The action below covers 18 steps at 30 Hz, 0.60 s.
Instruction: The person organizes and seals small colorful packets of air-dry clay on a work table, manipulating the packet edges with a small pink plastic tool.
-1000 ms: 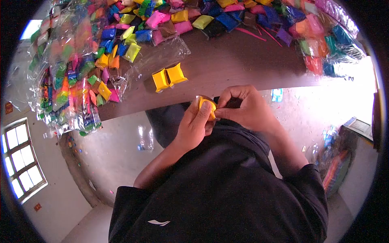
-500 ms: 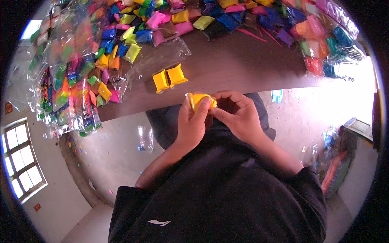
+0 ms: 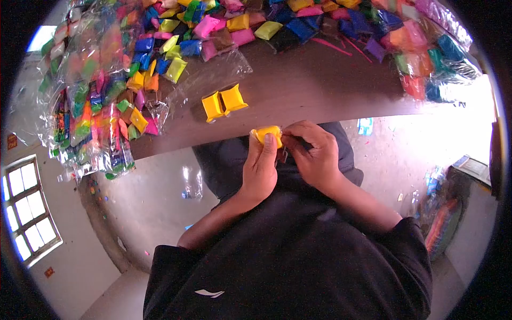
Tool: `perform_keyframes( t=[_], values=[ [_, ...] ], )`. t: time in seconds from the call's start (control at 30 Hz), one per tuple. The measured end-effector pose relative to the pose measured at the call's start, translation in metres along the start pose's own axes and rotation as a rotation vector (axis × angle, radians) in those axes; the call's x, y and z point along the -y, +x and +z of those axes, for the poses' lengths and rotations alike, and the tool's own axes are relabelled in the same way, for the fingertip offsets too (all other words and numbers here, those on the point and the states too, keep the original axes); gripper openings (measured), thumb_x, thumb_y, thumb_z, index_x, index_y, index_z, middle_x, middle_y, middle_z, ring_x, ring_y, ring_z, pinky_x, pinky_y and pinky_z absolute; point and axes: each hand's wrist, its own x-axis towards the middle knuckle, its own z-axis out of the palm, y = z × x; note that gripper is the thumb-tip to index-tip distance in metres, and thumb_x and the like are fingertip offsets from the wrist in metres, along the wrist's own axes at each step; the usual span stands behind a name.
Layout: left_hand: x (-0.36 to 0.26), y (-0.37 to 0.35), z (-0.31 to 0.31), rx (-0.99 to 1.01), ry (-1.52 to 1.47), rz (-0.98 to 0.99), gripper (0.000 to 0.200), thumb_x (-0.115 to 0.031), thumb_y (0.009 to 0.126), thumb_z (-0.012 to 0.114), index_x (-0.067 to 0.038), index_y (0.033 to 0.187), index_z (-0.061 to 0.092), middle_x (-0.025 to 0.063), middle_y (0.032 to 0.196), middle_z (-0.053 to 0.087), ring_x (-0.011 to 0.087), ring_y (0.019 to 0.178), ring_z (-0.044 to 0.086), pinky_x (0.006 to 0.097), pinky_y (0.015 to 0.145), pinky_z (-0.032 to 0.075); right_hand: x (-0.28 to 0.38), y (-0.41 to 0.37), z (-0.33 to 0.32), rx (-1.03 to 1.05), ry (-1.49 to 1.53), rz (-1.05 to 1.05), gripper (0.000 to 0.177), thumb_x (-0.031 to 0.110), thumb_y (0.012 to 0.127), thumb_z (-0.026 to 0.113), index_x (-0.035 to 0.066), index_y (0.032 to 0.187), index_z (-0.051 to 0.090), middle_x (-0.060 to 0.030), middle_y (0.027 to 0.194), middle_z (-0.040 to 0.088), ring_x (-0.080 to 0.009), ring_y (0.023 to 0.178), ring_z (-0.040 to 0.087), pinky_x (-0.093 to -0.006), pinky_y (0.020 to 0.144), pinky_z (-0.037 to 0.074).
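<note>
A small yellow packet of modelling clay [image 3: 268,132] in clear wrap is held above my lap, just off the table's near edge. My left hand [image 3: 260,169] grips it from the left, thumb pressed on its front. At its right end, the thumb and fingers of my right hand [image 3: 316,154] are pinched on the wrapper's edge. The wrapper between those fingertips is partly hidden. On the table just beyond my hands lie two more yellow packets [image 3: 233,100], side by side.
Piles of colourful clay packets [image 3: 205,26] cover the far side of the brown table [image 3: 320,85]. Clear plastic bags [image 3: 96,106] of packets hang over its left edge. More bagged packets [image 3: 413,85] sit at the right. Plastic scraps [image 3: 365,126] litter the floor.
The packet has turned and tilted slightly in my left hand. My right fingers have shifted at its right end. The two packets on the table stay where they were.
</note>
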Motion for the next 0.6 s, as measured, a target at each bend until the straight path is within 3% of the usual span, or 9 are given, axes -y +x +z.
perform_keyframes(
  t=[0.07,0.13,0.23,0.3,0.33,0.4,0.57,0.6],
  values=[
    [0.004,0.002,-0.002,0.039,0.007,0.031,0.033,-0.036,0.11,0.043,-0.008,0.126,0.048,-0.0014,0.101,0.052,0.0052,0.082,0.048,0.0219,0.072,0.041,-0.001,0.004,-0.003,0.016,0.016,-0.017,0.013,-0.006,0.085,0.071,-0.003,0.097,0.069,-0.0127,0.092,0.07,-0.0247,0.082,0.07,-0.0307,0.076,0.053],
    [-0.005,0.001,-0.002,-0.017,-0.078,-0.134,0.033,-0.037,0.109,0.045,-0.009,0.128,0.048,-0.0011,0.104,0.053,0.0064,0.085,0.049,0.0226,0.074,0.041,0.003,0.004,-0.005,0.04,0.04,-0.03,0.014,-0.007,0.084,0.071,-0.003,0.097,0.069,-0.0129,0.092,0.07,-0.0263,0.082,0.07,-0.0316,0.075,0.053],
    [-0.015,0.002,0.012,-0.1,-0.267,-0.16,0.032,-0.037,0.109,0.046,-0.01,0.128,0.048,-0.0004,0.104,0.054,0.0076,0.086,0.051,0.0238,0.076,0.042,0.008,0.002,-0.006,0.06,0.049,0.011,0.018,-0.001,0.08,0.073,0.001,0.098,0.072,-0.0163,0.094,0.071,-0.0324,0.086,0.071,-0.0366,0.077,0.056],
    [-0.011,0.003,0.009,-0.087,-0.263,-0.135,0.032,-0.036,0.109,0.046,-0.01,0.128,0.048,0.0002,0.105,0.054,0.0081,0.087,0.051,0.0244,0.077,0.042,0.009,-0.003,-0.004,-0.004,0.054,0.049,0.018,-0.008,0.082,0.074,-0.002,0.098,0.071,-0.0118,0.093,0.07,-0.0213,0.085,0.069,-0.0299,0.077,0.054],
    [-0.01,0.003,0.008,-0.068,-0.256,-0.112,0.032,-0.036,0.109,0.046,-0.01,0.128,0.048,0.0008,0.106,0.055,0.0087,0.087,0.051,0.025,0.078,0.043,0.008,-0.004,-0.003,-0.004,0.055,0.05,0.018,-0.008,0.082,0.074,-0.002,0.098,0.071,-0.0118,0.093,0.07,-0.0213,0.085,0.069,-0.0299,0.077,0.054],
    [-0.009,0.003,0.007,-0.052,-0.223,-0.096,0.033,-0.036,0.109,0.045,-0.01,0.129,0.047,0.001,0.106,0.054,0.0088,0.087,0.051,0.0248,0.079,0.043,0.006,-0.006,-0.003,0.003,0.061,0.048,0.02,-0.001,0.079,0.075,0.002,0.098,0.073,-0.0143,0.095,0.071,-0.0302,0.088,0.071,-0.0344,0.076,0.056],
    [-0.007,-0.001,0.007,-0.036,-0.151,-0.036,0.032,-0.035,0.11,0.042,-0.009,0.129,0.045,0.0018,0.107,0.052,0.0088,0.088,0.049,0.0241,0.08,0.042,0.004,-0.01,0.002,0.027,0.139,0.058,0.019,-0.002,0.08,0.074,0.003,0.099,0.073,-0.0143,0.094,0.067,-0.0291,0.086,0.067,-0.0335,0.075,0.053],
    [-0.003,-0.001,0.005,-0.03,-0.092,0.007,0.035,-0.036,0.109,0.043,-0.009,0.131,0.047,0.004,0.113,0.055,0.0124,0.096,0.053,0.0276,0.085,0.045,0.004,-0.009,0.002,0.039,0.155,0.063,0.02,-0.002,0.081,0.074,0.003,0.1,0.073,-0.0146,0.093,0.065,-0.0289,0.085,0.065,-0.0334,0.075,0.052]
  ],
)
